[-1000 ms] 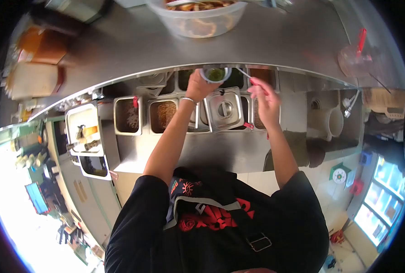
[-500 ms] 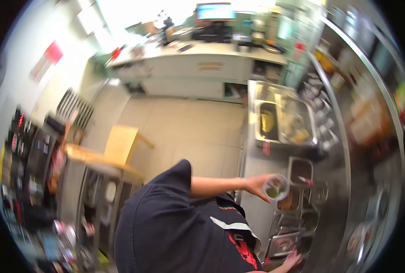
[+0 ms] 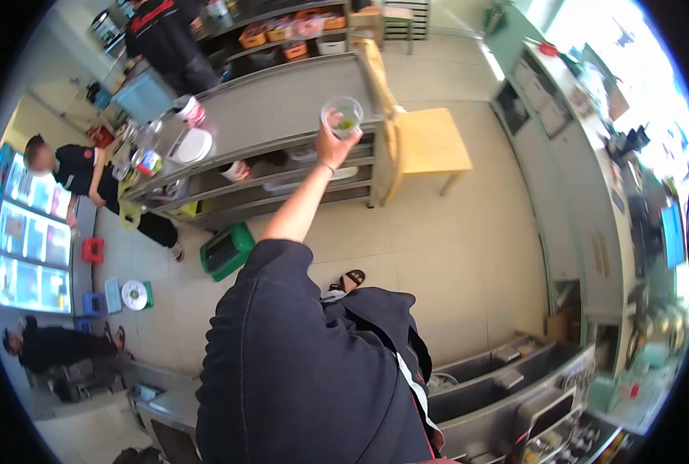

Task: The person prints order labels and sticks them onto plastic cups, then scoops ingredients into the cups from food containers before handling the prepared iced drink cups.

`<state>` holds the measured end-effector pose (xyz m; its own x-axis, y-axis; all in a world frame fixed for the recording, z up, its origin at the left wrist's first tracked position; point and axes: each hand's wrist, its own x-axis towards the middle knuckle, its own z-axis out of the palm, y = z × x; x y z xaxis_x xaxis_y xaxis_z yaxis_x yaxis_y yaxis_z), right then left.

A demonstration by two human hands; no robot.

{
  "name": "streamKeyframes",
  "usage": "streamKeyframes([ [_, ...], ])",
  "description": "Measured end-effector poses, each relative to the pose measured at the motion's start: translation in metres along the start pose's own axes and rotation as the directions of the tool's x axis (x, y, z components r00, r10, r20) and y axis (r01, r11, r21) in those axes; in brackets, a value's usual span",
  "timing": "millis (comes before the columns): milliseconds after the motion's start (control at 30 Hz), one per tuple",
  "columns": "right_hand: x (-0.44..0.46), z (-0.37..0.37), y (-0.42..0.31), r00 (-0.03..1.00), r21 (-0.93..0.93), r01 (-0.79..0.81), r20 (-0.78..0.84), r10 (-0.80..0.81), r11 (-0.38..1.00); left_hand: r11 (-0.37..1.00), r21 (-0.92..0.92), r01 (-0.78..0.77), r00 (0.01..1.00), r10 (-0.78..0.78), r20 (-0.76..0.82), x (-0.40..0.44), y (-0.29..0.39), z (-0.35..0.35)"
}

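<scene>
My left hand (image 3: 333, 147) is stretched out with its fingers wrapped round a clear plastic cup (image 3: 352, 107). Some green bits lie at the bottom of the cup, too small to make out. The cup appears over the near corner of a long metal table (image 3: 290, 83); whether it touches the top I cannot tell. My right hand is outside the picture.
A wooden chair (image 3: 429, 143) stands beside the table end. On the table are a white-lidded tub (image 3: 191, 145) and several jars. A green bin (image 3: 228, 251) sits on the floor. Several people are at the left. Metal counter wells (image 3: 468, 394) lie at the lower right.
My view has swung left from the steel counter with food containers to the long table. The cup has come along in my left hand. My right hand, earlier at the containers, has left view.
</scene>
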<state>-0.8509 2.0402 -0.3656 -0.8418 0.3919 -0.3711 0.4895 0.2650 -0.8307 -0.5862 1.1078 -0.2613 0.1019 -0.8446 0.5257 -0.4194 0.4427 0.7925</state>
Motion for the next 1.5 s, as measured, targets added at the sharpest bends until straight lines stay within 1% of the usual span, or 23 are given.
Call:
streamKeyframes([
  [167,0.04,0.121,-0.044,0.889,0.02,0.318,0.34,-0.305,0.948,0.963,0.187,0.196,0.977,-0.207,0.043,0.101,-0.136,-0.107],
  [233,-0.064,0.183,-0.127,0.866,-0.092,0.305,0.442,-0.236,0.948,0.944,0.217,0.25,0.955,-0.278,0.106,0.112,-0.17,-0.13],
  [300,-0.111,0.23,-0.166,0.843,-0.125,0.321,0.49,-0.223,0.939,0.882,0.2,0.427,0.9,-0.435,-0.004,0.113,-0.174,-0.147],
  [367,-0.117,0.257,-0.192,0.776,-0.093,0.399,0.564,-0.282,0.912,0.724,0.368,0.583,0.786,-0.388,-0.482,0.117,-0.206,-0.142],
  [400,-0.119,0.268,-0.203,0.764,-0.066,0.387,0.581,-0.28,0.92,0.723,0.366,0.586,0.784,-0.392,-0.482,0.116,-0.215,-0.138],
  [500,-0.131,0.299,-0.226,0.763,-0.084,0.38,0.592,-0.261,0.921,0.657,0.438,0.613,0.755,-0.327,-0.568,0.107,-0.198,-0.141],
  [600,-0.107,0.319,-0.225,0.755,-0.068,0.336,0.615,-0.226,0.939,0.673,0.543,0.503,0.857,-0.305,-0.416,0.103,-0.169,-0.126],
  [700,-0.07,0.33,-0.213,0.743,-0.058,0.259,0.65,-0.16,0.964,0.704,0.642,0.303,0.933,-0.083,-0.349,0.087,-0.169,-0.11],
  [800,-0.044,0.34,-0.203,0.772,-0.111,0.241,0.624,-0.121,0.964,0.588,0.707,0.393,0.92,-0.265,-0.29,0.075,-0.095,-0.067],
  [900,0.002,0.357,-0.201,0.77,-0.201,0.189,0.637,-0.018,0.961,0.716,0.552,0.427,0.891,-0.23,-0.391,0.042,-0.092,-0.03],
  [967,0.035,0.346,-0.189,0.773,-0.241,0.159,0.634,0.031,0.957,0.67,0.686,0.284,0.897,0.068,-0.437,-0.002,-0.096,-0.015],
  [1067,0.093,0.373,-0.172,0.635,-0.364,0.438,0.773,0.004,0.822,0.68,0.598,0.425,0.812,0.005,-0.583,-0.071,-0.036,0.065],
  [1100,0.097,0.385,-0.186,0.548,-0.32,0.491,0.836,-0.002,0.81,0.65,0.532,0.543,0.786,-0.17,-0.594,-0.096,-0.036,0.1],
  [1133,0.103,0.396,-0.194,0.467,-0.33,0.422,0.877,0.109,0.845,0.64,0.56,0.526,0.813,-0.184,-0.553,-0.133,-0.011,0.147],
  [1167,0.113,0.403,-0.202,0.365,-0.35,0.354,0.905,0.217,0.867,0.484,0.589,0.648,0.743,-0.573,-0.347,-0.157,0.009,0.191],
  [1200,0.12,0.405,-0.215,0.374,-0.341,0.34,0.904,0.207,0.876,0.618,0.506,0.601,0.731,-0.682,-0.035,-0.191,0.021,0.239],
  [1233,0.125,0.399,-0.232,0.222,-0.339,0.216,0.93,0.292,0.916,0.652,0.346,0.675,0.562,-0.758,0.331,-0.225,0.034,0.299],
  [1267,0.135,0.397,-0.25,0.061,-0.348,0.098,0.937,0.344,0.932,0.815,0.462,0.348,0.31,-0.566,0.764,-0.259,0.052,0.342],
  [1300,0.153,0.401,-0.256,0.07,-0.34,0.097,0.94,0.334,0.935,0.972,0.213,0.103,-0.031,-0.211,0.977,-0.288,0.079,0.383],
  [1333,0.183,0.406,-0.232,0.08,-0.448,0.038,0.892,0.444,0.893,0.984,0.163,0.078,-0.269,-0.137,0.953,-0.313,0.099,0.424],
  [1400,0.25,0.415,-0.18,0.006,-0.554,-0.015,0.833,0.554,0.832,0.985,0.147,0.095,-0.5,-0.08,0.862,-0.321,0.175,0.49],
  [1467,0.259,0.396,-0.262,-0.009,-0.644,-0.063,0.764,0.645,0.763,0.947,0.319,-0.039,-0.669,-0.262,0.695,-0.315,0.222,0.549],
  [1500,0.255,0.385,-0.319,-0.017,-0.685,-0.085,0.727,0.687,0.723,0.792,0.475,-0.385,-0.743,-0.571,0.35,-0.312,0.244,0.583],
])
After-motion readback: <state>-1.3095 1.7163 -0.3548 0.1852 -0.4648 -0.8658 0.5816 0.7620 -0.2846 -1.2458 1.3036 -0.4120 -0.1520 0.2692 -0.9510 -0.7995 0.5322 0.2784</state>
